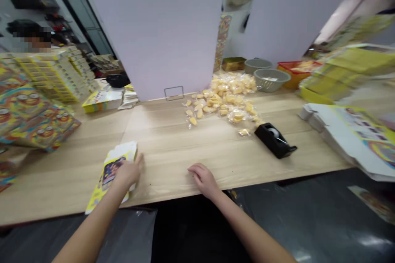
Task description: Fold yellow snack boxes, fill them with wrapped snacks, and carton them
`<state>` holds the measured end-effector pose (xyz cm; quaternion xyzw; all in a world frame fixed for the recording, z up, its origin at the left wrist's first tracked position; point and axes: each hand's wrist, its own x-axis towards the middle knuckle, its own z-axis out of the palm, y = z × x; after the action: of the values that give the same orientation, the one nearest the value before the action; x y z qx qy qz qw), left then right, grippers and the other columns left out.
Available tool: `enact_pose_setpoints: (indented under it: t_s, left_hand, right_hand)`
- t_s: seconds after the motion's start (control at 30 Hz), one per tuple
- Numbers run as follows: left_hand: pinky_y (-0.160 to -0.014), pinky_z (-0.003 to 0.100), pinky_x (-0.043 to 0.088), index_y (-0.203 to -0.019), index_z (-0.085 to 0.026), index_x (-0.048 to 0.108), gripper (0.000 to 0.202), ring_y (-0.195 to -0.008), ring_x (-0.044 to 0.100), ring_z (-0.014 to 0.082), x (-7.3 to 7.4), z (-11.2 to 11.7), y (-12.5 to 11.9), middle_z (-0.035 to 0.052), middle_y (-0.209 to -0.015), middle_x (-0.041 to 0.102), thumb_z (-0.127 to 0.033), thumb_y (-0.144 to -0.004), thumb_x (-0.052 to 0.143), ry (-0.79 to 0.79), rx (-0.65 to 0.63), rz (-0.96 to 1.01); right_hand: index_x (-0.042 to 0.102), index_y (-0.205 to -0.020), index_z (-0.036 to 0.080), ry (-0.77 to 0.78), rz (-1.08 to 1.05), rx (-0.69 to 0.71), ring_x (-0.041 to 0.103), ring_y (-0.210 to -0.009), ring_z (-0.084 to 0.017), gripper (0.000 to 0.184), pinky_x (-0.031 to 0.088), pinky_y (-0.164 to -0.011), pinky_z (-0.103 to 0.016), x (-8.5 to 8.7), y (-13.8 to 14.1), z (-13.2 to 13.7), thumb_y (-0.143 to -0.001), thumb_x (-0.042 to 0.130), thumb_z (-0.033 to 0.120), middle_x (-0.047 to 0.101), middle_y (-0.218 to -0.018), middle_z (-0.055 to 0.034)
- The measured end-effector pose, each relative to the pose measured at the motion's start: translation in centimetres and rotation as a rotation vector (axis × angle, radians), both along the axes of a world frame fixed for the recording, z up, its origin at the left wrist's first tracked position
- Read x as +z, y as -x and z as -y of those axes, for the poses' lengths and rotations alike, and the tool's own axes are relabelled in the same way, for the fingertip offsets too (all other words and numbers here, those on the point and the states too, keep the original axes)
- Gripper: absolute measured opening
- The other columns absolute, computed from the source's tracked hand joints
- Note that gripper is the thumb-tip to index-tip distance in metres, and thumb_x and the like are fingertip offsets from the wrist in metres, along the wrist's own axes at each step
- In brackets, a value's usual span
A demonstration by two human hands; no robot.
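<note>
My left hand [129, 172] is on a flat yellow-and-white printed carton [103, 178] at the front left of the table. Its fingers close about the carton's right side, and their tips are partly hidden. My right hand [204, 180] rests by the table's front edge with nothing visible in it. Its fingers are loosely bent, with the thumb a little apart. Beyond it, small yellow pieces in clear wrappers [231, 94] lie in a loose heap. A black tape dispenser [274, 140] stands to the right of them.
Flat cartons [348, 131] stick out over the right edge, with yellow boxes [354, 70] stacked behind. Printed boxes [37, 119] pile up on the left. A large pale panel [160, 33] stands at the back, near a grey basket [271, 80] and a red-rimmed bin [298, 74]. A person [27, 35] is at far left.
</note>
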<state>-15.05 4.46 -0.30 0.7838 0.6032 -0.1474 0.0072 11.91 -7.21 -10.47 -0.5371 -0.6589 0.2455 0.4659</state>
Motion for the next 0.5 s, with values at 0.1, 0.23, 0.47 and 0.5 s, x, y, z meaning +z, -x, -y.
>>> enact_pose_setpoints:
  t_s: [0.1, 0.23, 0.47, 0.5]
  left_hand:
    - [-0.084, 0.063, 0.041, -0.131, -0.007, 0.052, 0.057, -0.116, 0.052, 0.0501, -0.8, -0.3, -0.6, 0.0353, -0.134, 0.046, -0.031, -0.079, 0.056, -0.063, -0.031, -0.009]
    - [-0.103, 0.052, 0.039, -0.143, -0.011, 0.037, 0.060, -0.133, 0.042, 0.0360, -3.0, -1.2, -5.0, 0.0245, -0.144, 0.042, -0.032, -0.087, 0.044, -0.091, -0.338, 0.273]
    - [-0.109, 0.042, 0.041, -0.142, -0.019, 0.038, 0.049, -0.131, 0.046, 0.0222, -5.1, 0.0, -21.3, 0.0125, -0.141, 0.049, -0.030, -0.094, 0.037, 0.262, -0.929, 0.876]
    - [-0.108, 0.042, 0.042, -0.138, -0.020, 0.043, 0.045, -0.130, 0.047, 0.0218, -5.2, 0.4, -23.2, 0.0116, -0.140, 0.051, -0.031, -0.095, 0.036, 0.320, -1.003, 0.876]
  right_hand:
    - [0.067, -0.096, 0.018, -0.022, 0.050, -0.032, 0.061, -0.094, -0.018, 0.034, 0.050, -0.087, -0.033, 0.2, 0.2, -0.1, -0.076, 0.046, 0.000, 0.066, -0.097, -0.0076]
    - [0.069, -0.094, 0.019, -0.047, 0.126, -0.066, 0.062, -0.090, -0.017, 0.032, 0.051, -0.085, -0.029, 0.1, 0.5, -0.7, -0.073, 0.051, 0.002, 0.068, -0.093, -0.0055]
    - [0.066, -0.099, 0.015, -0.145, 0.336, -0.285, 0.053, -0.112, -0.029, 0.030, 0.047, -0.096, -0.044, -1.3, 0.1, 0.8, -0.072, 0.054, 0.015, 0.063, -0.109, -0.0150]
    - [0.065, -0.100, 0.015, -0.143, 0.361, -0.341, 0.050, -0.115, -0.030, 0.031, 0.045, -0.098, -0.046, -1.5, -0.2, 1.8, -0.071, 0.054, 0.016, 0.062, -0.113, -0.0154]
